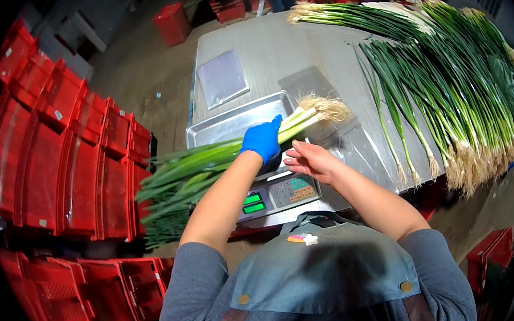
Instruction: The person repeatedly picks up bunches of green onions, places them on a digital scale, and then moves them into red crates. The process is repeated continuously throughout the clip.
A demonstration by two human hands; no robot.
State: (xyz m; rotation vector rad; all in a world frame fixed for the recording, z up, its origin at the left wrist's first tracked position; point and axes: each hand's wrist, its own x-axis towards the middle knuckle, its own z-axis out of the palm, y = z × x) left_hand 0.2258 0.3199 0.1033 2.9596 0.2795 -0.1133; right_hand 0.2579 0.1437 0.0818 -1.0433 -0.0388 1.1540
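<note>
My left hand (261, 138), in a blue glove, is closed around a bunch of green onions (297, 125). The pale roots point away to the upper right, and the long leaves hang down to the left past my forearm. Beneath the bunch is the metal tray (210, 132) of a weighing scale (291, 191), whose keypad and lit green displays face me. My bare right hand (315, 162) is just right of the stalks, with its fingers partly spread and nothing visible in them. Whether its fingertips touch the stalks I cannot tell.
A large pile of green onions (455, 99) covers the right side of the metal table (268, 44). A stack of clear plastic sheets (222, 78) lies beyond the tray. Red crates (47, 159) are stacked along the left. People stand behind the table's far edge.
</note>
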